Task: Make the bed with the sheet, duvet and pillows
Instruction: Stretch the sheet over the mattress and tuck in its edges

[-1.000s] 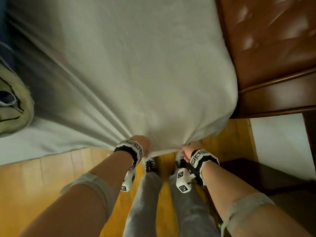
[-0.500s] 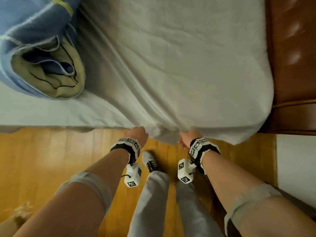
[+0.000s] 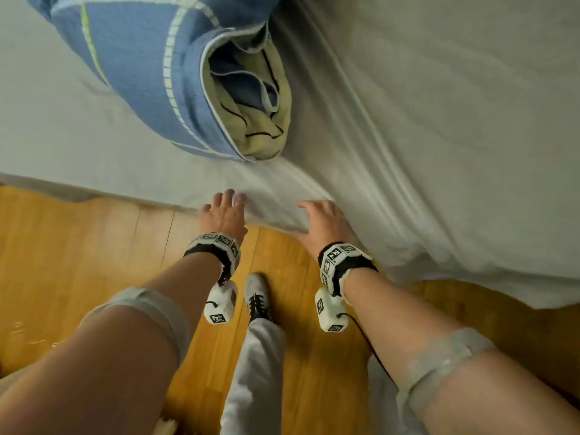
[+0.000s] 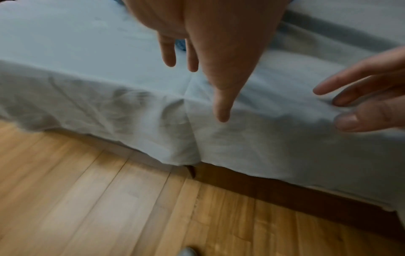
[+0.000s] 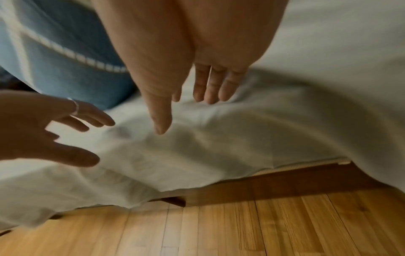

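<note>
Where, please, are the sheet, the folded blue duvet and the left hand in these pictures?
sheet [image 3: 439,120]: head view, on its flat top surface.
duvet [image 3: 135,73]: head view, on its blue outer fold.
left hand [image 3: 222,215]: head view, on the back of the hand.

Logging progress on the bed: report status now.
Left hand and right hand open over the sheet edge, no grip. Sheet creased, overhanging. Rolled duvet sits on it.

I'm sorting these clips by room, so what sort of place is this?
Most likely a bedroom: a bed covered by a pale grey sheet, a rolled blue duvet with yellow-green lining lying on it, and a honey-coloured wooden plank floor beside the dark wooden bed frame.
</note>
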Demonstrator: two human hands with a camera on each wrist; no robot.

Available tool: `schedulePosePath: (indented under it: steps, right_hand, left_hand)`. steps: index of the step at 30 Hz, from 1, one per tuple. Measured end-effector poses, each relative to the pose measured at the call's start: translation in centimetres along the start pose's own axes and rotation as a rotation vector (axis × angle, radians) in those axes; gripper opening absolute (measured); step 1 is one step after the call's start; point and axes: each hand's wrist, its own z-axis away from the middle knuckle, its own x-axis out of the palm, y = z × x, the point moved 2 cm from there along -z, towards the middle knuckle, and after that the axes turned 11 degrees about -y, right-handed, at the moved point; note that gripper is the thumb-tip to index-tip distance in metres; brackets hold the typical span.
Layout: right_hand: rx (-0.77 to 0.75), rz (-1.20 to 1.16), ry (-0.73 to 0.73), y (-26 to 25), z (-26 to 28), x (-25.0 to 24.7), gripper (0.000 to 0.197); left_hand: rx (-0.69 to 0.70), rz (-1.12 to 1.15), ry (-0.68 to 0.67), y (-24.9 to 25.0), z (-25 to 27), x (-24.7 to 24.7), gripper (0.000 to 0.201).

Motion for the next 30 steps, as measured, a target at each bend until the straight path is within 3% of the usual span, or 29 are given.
schedulePosePath:
  steps: [2,4,6,9,12,15,20,24,26,30]
  right_hand:
    - [0.077,0.044,0.082,-1.2,-2.2,1.8,0.032]
    - [0.123,0.035,0.143,-1.7,-3.1,3.0,0.01]
    - [0.139,0.051,0.169,-1.7,-2.9,3.4,0.013]
    - [0.148,0.003,0.06,-2.6,-1.1,3.0,0.008]
    - [0.181,-0.014,-0.17,-4.3,0.6,4.1,0.005]
    - [0.186,-0.052,-0.266,-6.3,1.1,5.1,0.004]
    - [0.262,0.044,-0.366,-9.0,0.7,5.4,0.014]
    - [0.178,-0.047,-0.205,-13.5,-0.4,3.9,0.023]
    - [0.104,-0.055,-0.185,-17.2,-1.8,3.6,0.024]
    - [0.0,-0.048,-0.151,-25.2,-6.3,4.4,0.036]
  left_hand:
    - [0.077,-0.027,0.002,-2.2,-2.7,0.0,0.06]
    - [0.173,-0.071,-0.018,-3.4,-4.5,-0.3,0.039]
    - [0.249,-0.13,-0.069,-4.0,-5.4,-1.0,0.021]
    - [0.347,-0.14,-0.147,-4.9,-5.5,-2.2,0.018]
    - [0.404,-0.234,-0.326,-6.1,-4.3,-2.2,0.019]
    - [0.376,-0.268,-0.412,-7.6,-3.0,-2.0,0.022]
    - [0.325,-0.176,-0.389,-9.9,-1.6,-2.4,0.02]
    - [0.276,-0.065,-0.243,-14.2,-0.4,-2.7,0.039]
    - [0.193,-0.021,-0.149,-17.7,-0.3,-3.4,0.038]
    - [0.035,0.056,-0.094,-25.9,-2.7,-4.5,0.049]
